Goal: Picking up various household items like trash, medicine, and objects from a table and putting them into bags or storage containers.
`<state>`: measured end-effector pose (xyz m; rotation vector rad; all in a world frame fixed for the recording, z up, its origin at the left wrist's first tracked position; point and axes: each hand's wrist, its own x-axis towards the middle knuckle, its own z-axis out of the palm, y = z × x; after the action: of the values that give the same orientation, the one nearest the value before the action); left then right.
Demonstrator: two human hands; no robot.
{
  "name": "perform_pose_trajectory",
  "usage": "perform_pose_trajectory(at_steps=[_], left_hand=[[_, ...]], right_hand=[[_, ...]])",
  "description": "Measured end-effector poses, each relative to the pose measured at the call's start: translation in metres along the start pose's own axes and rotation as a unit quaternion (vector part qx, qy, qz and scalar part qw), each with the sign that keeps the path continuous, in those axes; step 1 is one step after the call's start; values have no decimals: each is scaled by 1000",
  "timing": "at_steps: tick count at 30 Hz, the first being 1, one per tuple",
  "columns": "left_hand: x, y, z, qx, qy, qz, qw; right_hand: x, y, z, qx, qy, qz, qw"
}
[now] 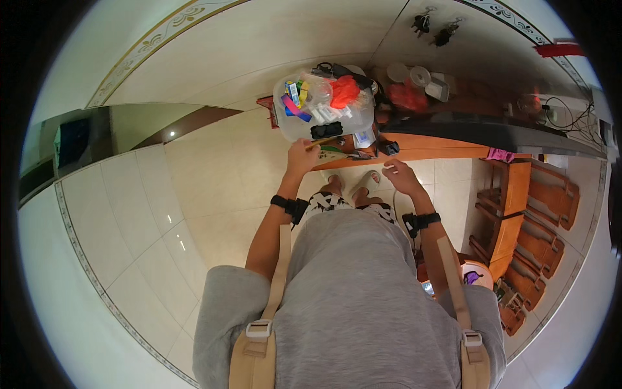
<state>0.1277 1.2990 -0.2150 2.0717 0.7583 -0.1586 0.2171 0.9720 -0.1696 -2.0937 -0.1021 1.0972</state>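
Observation:
My left hand (pixel 302 158) pinches a thin, yellowish stick-like piece (pixel 321 141) at the near edge of a wooden cabinet top. Just below that piece is a flat green and cream item (pixel 331 154) with dark marks; whether the two are joined is unclear. Beyond the hand stands a translucent plastic tub (pixel 291 127) heaped with small goods. A red plastic bag (pixel 344 91), a purple and blue band (pixel 295 108) and a black object (pixel 326 130) lie among them. My right hand (pixel 402 176) hovers before the cabinet edge, fingers loosely bent, with nothing clearly held.
A long black panel, likely a television (pixel 447 130), stands on the wooden cabinet (pixel 432 146). Behind it are lidded containers (pixel 436 88) and loose cables (pixel 566 114). Wooden chairs (pixel 549 194) line the right wall. Pale tiles (pixel 218 180) cover the floor.

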Motion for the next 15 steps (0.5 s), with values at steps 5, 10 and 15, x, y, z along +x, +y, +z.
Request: perform_pose_trajectory(at_steps=[5, 10, 15], left_hand=[[43, -15, 28, 70, 57, 81, 993], [65, -54, 50, 112, 87, -33, 989], [68, -46, 45, 2, 8, -111, 994]], right_hand=[[-23, 19, 15, 51, -55, 65, 995], [-3, -24, 42, 79, -42, 15, 996], [87, -22, 62, -45, 156, -110, 981]])
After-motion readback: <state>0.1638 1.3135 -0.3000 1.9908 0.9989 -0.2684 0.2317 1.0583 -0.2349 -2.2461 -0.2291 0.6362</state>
